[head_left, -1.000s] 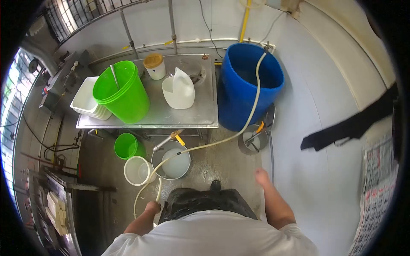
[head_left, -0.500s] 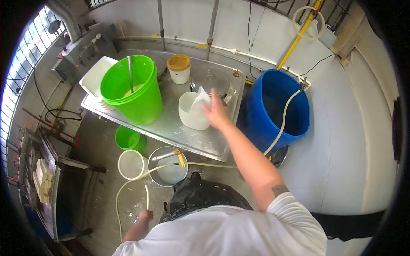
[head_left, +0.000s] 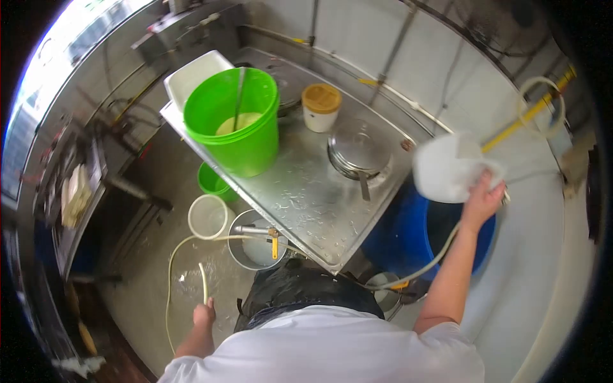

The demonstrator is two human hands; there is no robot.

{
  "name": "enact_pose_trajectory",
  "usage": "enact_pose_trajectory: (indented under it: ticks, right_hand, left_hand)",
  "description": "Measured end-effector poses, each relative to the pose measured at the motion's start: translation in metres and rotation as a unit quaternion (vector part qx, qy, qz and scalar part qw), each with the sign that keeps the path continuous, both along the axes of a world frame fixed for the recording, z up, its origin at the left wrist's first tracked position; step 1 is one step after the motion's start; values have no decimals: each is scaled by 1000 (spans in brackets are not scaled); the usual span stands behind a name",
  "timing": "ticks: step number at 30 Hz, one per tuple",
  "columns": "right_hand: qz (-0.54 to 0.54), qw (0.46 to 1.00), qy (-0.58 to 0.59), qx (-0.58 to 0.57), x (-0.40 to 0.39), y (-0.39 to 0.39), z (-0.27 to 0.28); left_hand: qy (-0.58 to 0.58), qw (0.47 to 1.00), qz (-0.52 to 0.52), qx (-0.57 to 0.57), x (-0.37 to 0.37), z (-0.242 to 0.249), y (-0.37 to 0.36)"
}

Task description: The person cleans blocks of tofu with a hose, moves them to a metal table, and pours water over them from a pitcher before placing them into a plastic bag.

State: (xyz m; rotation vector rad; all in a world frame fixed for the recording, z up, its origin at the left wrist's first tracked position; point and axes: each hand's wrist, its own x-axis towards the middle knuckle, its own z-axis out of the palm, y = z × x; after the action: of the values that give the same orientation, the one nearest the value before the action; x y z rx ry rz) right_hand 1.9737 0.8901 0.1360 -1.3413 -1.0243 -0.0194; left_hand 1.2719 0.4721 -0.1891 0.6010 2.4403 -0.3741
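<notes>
My right hand (head_left: 483, 201) is closed on a cut-open white plastic jug (head_left: 442, 167), raised over the far side of the blue barrel (head_left: 402, 226). The jug is slightly smeared by motion, and part of its handle is hidden behind my fingers. Low on the left, my left hand (head_left: 204, 314) grips a pale hose (head_left: 204, 281) near its end, which points upward above the wet floor. Another stretch of pale hose hangs over the barrel's rim beside my right forearm.
On the steel table (head_left: 300, 198) stand a large green bucket (head_left: 255, 150), a tub with a brown lid (head_left: 321, 108) and a lidded steel pot (head_left: 359, 150). Below are a white bucket (head_left: 209, 217), a small green bucket (head_left: 211, 180) and a metal basin (head_left: 233, 252) with a valve (head_left: 274, 246) across it.
My right hand has grasped the white jug and lifted it off the table, rightward over the barrel. My left hand still holds the hose. The camera view has turned.
</notes>
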Motion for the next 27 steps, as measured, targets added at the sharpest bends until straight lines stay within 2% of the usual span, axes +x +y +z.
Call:
enact_pose_trajectory:
  ticks: [1,2,4,5,7,8,9,10,11,12,13,14,15,16,18,19,20,22,23,24,27]
  right_hand:
    - [-79,985,-145,-45,39,15,-14]
    - [-86,978,-175,-76,65,28,-32]
    - [-129,906,-300,-268,134,52,-98]
    - [-145,858,-338,-357,163,60,-140]
    - [-106,729,-469,-486,204,49,-223]
    - [-97,842,-161,-506,210,46,-269]
    - [-57,767,-182,-613,211,35,-286]
    - [-55,693,-245,-675,210,22,-304]
    - [-52,611,-309,-727,205,19,-317]
    - [-36,611,-314,-726,196,25,-328]
    - [27,453,-462,-762,191,27,-337]
    - [84,272,-588,-757,189,26,-344]
    - [86,335,-545,-764,189,30,-358]
    - [92,334,-547,-762,202,36,-391]
    - [43,510,-310,-801,227,59,-447]
    - [31,505,-261,-822,219,71,-439]
    - [40,505,-274,-817,208,71,-424]
    - [227,415,-489,-733,196,61,-402]
    - [275,431,-553,-658,212,66,-428]
    - [320,440,-611,-576,236,67,-464]
    - [309,491,-540,-609,230,60,-464]
  left_hand:
    - [10,999,34,7,15,20,0]
    - [21,997,66,16,30,35,-3]
    - [18,996,82,17,51,35,-21]
    - [10,997,80,17,63,37,-26]
    - [3,996,84,10,89,37,-36]
    - [-12,997,77,3,103,39,-39]
    - [-3,996,94,2,110,29,-51]
    - [5,994,109,-1,124,40,-54]
    - [-27,982,188,-15,139,53,-50]
    - [-59,962,265,-26,151,65,-52]
    - [-50,959,277,-30,159,68,-66]
    - [-71,951,302,-10,167,68,-81]
    - [-93,942,324,10,174,68,-95]
    - [-88,940,329,10,183,71,-103]
    - [-69,945,321,-11,205,70,-114]
    - [-58,944,325,14,215,64,-124]
    - [-56,938,341,17,220,55,-135]
    - [-45,962,269,24,236,38,-158]
    - [-64,950,305,28,249,46,-155]
    - [-48,957,284,27,260,54,-150]
    - [-23,964,265,22,277,70,-139]
